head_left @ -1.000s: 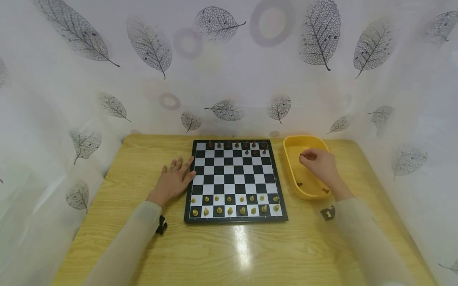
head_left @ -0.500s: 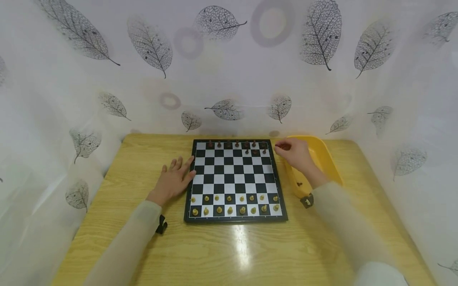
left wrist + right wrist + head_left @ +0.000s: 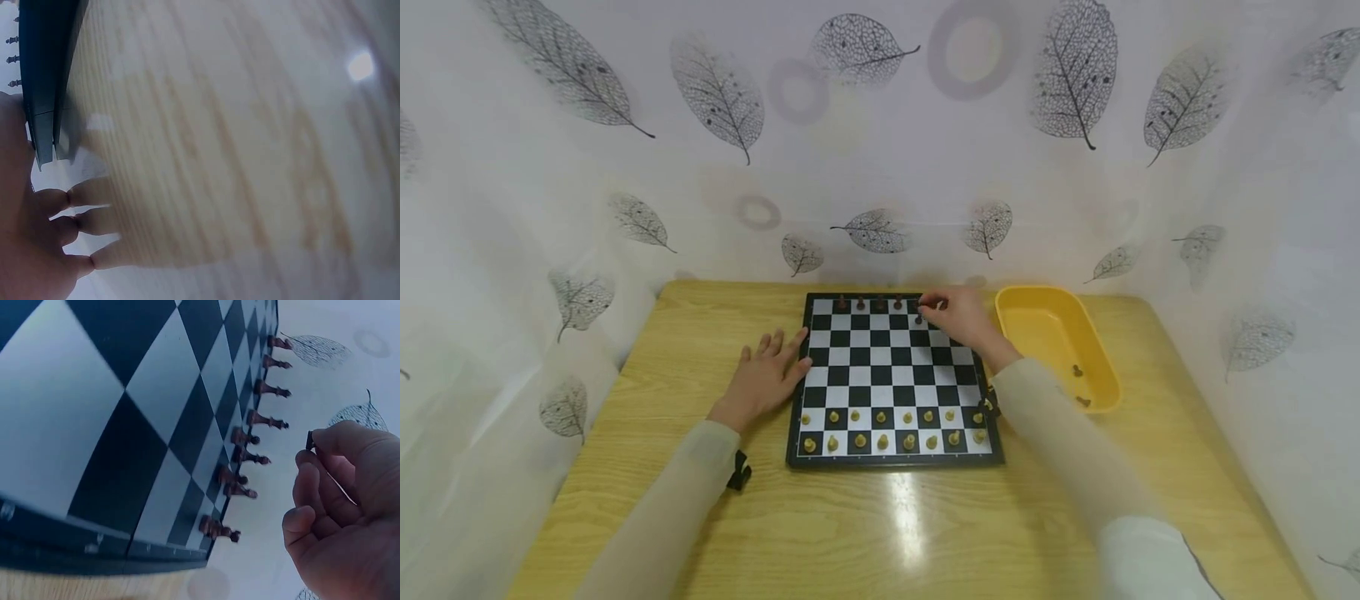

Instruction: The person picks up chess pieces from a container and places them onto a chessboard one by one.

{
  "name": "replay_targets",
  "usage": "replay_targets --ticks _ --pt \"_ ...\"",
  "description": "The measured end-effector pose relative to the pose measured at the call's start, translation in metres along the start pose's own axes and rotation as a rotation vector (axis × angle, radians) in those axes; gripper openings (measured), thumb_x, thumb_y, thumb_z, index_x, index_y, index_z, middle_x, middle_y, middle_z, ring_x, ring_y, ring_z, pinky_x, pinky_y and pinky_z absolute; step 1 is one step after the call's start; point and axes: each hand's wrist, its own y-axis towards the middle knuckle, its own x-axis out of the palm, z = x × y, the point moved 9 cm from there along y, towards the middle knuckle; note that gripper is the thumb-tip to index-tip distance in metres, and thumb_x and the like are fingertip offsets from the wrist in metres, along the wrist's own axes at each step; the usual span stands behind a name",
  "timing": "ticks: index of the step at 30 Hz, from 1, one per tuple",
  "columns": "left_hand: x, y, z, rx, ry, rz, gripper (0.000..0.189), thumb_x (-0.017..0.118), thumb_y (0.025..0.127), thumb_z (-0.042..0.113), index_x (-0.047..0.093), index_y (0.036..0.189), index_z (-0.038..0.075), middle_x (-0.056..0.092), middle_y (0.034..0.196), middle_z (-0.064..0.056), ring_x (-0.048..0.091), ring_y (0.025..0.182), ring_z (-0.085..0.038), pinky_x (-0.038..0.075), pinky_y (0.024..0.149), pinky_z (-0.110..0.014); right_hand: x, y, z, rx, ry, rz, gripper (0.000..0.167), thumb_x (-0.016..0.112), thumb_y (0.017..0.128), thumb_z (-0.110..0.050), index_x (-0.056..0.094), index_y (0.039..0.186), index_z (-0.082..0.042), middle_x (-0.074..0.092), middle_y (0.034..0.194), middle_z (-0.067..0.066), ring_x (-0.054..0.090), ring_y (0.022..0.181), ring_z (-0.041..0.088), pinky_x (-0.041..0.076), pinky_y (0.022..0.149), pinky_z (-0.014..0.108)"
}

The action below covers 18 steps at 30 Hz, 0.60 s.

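A black-and-white chessboard (image 3: 880, 354) lies on the table. Yellow chess pieces (image 3: 883, 442) fill its two near rows. Dark red-brown pieces (image 3: 267, 420) stand along the far edge, with a few more in front of them. My right hand (image 3: 958, 315) is over the far right part of the board. Between thumb and forefinger it pinches a small dark chess piece (image 3: 310, 440), mostly hidden by the fingertips; its kind I cannot tell. My left hand (image 3: 763, 379) rests on the table with fingers spread, thumb and forefinger touching the board's left edge.
To the right of the board stands a yellow plastic tray (image 3: 1108, 367) with two brown pieces (image 3: 1077, 370) lying in it. The wooden table (image 3: 820, 525) ends at a leaf-patterned curtain (image 3: 910, 167) behind and at both sides.
My right hand has lifted a chess piece out of the yellow tray and carried it left over the board's far right part. The left hand has stayed put.
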Motion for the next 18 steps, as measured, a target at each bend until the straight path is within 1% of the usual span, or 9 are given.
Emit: replay_targets --ticks 2,5,10,15,18 --pt "0.0 0.0 0.0 -0.003 -0.004 -0.006 0.07 0.028 0.111 0.061 0.016 0.171 0.027 0.014 0.173 -0.027 0.014 0.16 -0.052 0.008 0.126 -0.076 0.008 0.005 -0.003 -0.008 -0.012 -0.017 0.023 0.071 0.101 -0.022 0.079 0.117 -0.008 0.079 0.11 0.011 0.069 0.092 0.026 0.059 0.077 0.039" --pt "-0.002 -0.001 0.001 -0.004 -0.005 -0.008 0.069 0.029 0.111 0.061 0.016 0.171 0.027 0.015 0.173 -0.027 0.014 0.16 -0.052 0.009 0.126 -0.076 0.02 0.012 -0.007 -0.026 -0.018 -0.038 0.024 0.071 0.101 -0.02 0.079 0.117 -0.005 0.079 0.111 0.013 0.071 0.096 0.027 0.06 0.084 0.042" --pt "-0.001 -0.002 0.001 0.0 -0.001 -0.01 0.069 0.028 0.112 0.06 0.015 0.171 0.027 0.014 0.173 -0.027 0.014 0.16 -0.052 0.008 0.126 -0.076 0.034 0.015 -0.01 -0.044 -0.063 -0.072 0.027 0.07 0.101 -0.019 0.078 0.122 -0.004 0.078 0.116 0.014 0.073 0.104 0.028 0.061 0.09 0.044" --pt "0.0 -0.001 0.0 -0.001 0.006 -0.007 0.069 0.027 0.111 0.061 0.014 0.171 0.028 0.014 0.173 -0.026 0.014 0.16 -0.052 0.009 0.126 -0.075 0.04 0.016 -0.015 -0.093 -0.108 -0.067 0.024 0.07 0.101 -0.018 0.079 0.119 -0.004 0.079 0.115 0.014 0.074 0.103 0.029 0.061 0.09 0.044" --pt "-0.001 -0.001 -0.001 -0.002 0.009 -0.005 0.069 0.027 0.111 0.061 0.014 0.171 0.028 0.015 0.173 -0.026 0.014 0.16 -0.052 0.009 0.126 -0.075 0.04 0.017 -0.018 -0.103 -0.111 -0.058 0.023 0.071 0.1 -0.018 0.079 0.117 -0.004 0.08 0.113 0.014 0.074 0.102 0.028 0.061 0.089 0.044"
